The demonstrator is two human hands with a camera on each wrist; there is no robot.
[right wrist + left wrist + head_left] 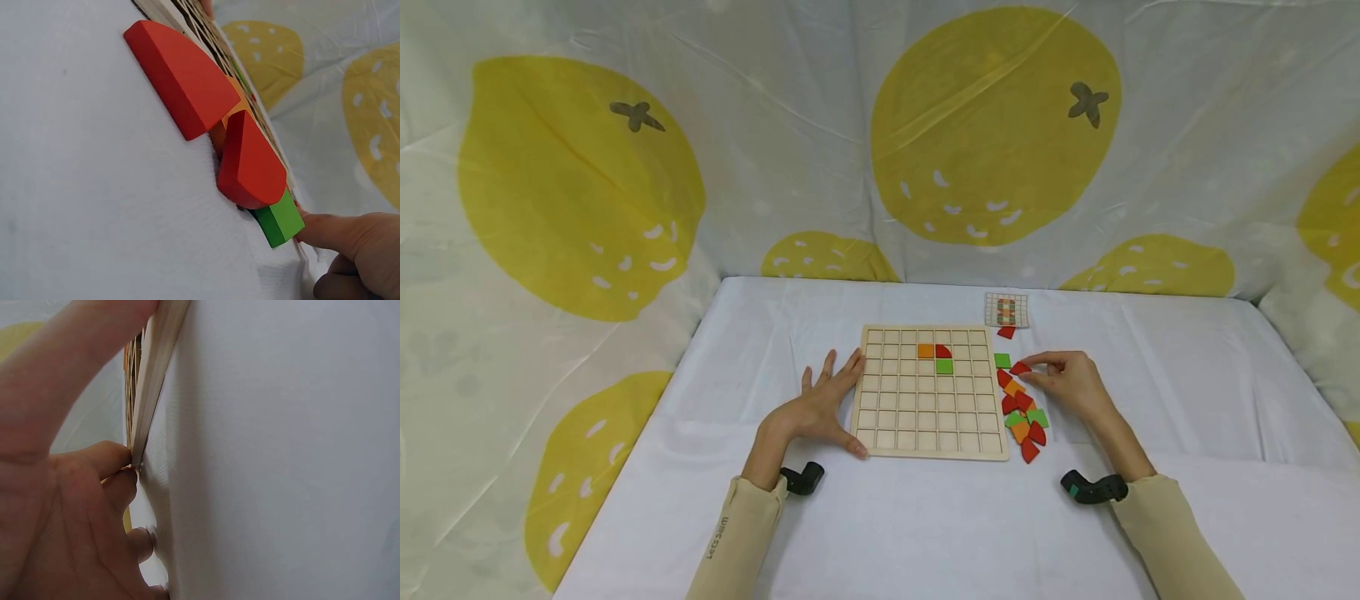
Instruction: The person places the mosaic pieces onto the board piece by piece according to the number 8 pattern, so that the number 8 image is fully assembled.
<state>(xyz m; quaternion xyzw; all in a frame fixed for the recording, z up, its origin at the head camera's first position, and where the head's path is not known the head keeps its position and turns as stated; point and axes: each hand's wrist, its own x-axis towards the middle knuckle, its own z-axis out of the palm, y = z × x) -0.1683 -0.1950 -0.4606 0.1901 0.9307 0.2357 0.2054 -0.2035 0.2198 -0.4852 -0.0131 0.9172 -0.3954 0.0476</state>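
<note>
A wooden grid board [891, 417] lies on the white-covered table. In its upper cells sit an orange square [926, 351], a red quarter-circle block [943, 352] and, below the red one, a green square [944, 367]. My left hand [816, 408] is spread, touching the board's left edge with fingertips and thumb; the left wrist view shows the board's side [150, 394] against them. Right of the board, my right hand [1071, 383] pinches a red quarter-circle block [1019, 367] between thumb and index finger. The right wrist view shows that hand [369, 250] partly behind a green block [280, 220].
A loose pile of red, orange and green blocks [1022, 402] runs along the board's right side. A green square [1002, 360] lies at the pile's top. Farther back is a small pattern card [1007, 310] with a red block [1006, 332] by it. Lemon-print cloth [820, 125] hangs behind.
</note>
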